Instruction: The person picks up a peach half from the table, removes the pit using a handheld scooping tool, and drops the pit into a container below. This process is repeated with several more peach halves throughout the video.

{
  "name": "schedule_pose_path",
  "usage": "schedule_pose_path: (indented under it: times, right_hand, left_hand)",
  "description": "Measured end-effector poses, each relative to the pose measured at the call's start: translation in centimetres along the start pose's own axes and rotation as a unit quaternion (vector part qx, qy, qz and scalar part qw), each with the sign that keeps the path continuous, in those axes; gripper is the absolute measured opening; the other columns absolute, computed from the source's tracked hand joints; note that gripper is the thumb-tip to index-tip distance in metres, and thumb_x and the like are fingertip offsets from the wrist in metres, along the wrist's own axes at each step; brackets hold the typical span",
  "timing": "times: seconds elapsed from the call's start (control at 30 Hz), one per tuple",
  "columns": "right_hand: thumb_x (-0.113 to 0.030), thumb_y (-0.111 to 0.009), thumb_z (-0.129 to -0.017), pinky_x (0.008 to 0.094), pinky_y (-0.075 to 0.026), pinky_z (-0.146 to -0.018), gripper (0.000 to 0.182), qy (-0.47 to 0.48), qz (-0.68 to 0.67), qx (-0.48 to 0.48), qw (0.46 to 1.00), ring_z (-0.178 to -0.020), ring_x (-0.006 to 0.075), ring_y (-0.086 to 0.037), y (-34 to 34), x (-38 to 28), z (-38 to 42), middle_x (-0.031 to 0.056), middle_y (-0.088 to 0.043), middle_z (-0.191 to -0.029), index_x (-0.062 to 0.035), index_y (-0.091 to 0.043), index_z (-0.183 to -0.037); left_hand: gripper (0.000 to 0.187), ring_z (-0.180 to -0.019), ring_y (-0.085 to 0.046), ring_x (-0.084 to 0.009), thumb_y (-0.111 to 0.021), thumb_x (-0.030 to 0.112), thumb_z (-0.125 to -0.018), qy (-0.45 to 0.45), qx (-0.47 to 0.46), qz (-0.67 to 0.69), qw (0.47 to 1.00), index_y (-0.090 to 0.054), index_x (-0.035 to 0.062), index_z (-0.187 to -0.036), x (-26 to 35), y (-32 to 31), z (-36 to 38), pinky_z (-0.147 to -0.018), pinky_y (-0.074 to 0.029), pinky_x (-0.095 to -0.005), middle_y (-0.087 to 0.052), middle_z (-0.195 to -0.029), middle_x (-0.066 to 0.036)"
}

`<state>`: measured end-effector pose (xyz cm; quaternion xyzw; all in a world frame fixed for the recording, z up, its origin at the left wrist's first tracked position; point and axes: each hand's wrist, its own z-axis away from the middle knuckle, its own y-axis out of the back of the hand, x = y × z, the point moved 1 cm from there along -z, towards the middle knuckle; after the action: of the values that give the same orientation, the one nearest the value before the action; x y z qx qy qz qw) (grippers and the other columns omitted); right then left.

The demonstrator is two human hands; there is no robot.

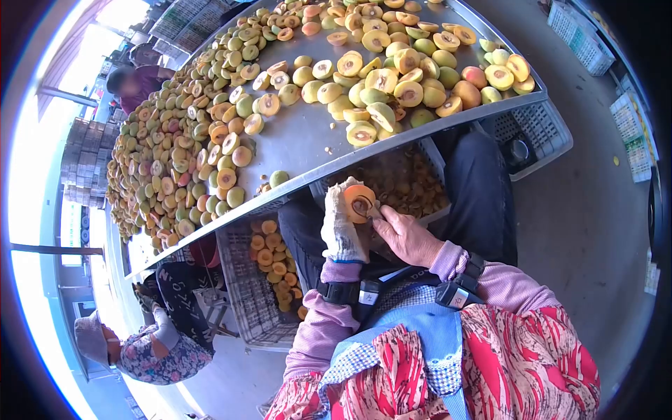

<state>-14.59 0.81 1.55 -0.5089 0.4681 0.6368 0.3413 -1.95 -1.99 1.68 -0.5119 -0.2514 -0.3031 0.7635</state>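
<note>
My left hand, in a white knit glove, holds an orange-fleshed peach half with its cut face up. My bare right hand is closed around a small pitting tool. The tool's tip meets the peach half near its centre, where a dark curved line rings the pit area. Most of the handle is hidden by my fingers. Both hands are over my lap, just below the table edge.
A metal table bears many peach halves, several with pits. Below are a crate of pitted halves and a container of brown scraps. Another crate is at right. One co-worker sits at left, another beyond the table.
</note>
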Motion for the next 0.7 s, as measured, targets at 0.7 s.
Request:
schedule_pose_path:
  times: [0.7]
  right_hand:
    - [-0.044,-0.036,-0.095,0.0255,-0.042,-0.041,0.043,-0.235,-0.102,-0.229,0.939,-0.047,0.0113,-0.048,2.8,-0.8,-1.6,0.0076,-0.055,-0.074,-0.0052,-0.05,-0.109]
  left_hand:
    - [0.061,-0.076,-0.06,-0.0202,-0.037,0.055,-0.091,0.135,-0.063,-0.202,0.968,-0.06,-0.0012,-0.091,1.4,1.0,-3.6,-0.071,-0.05,-0.0307,-0.063,-0.085,-0.014]
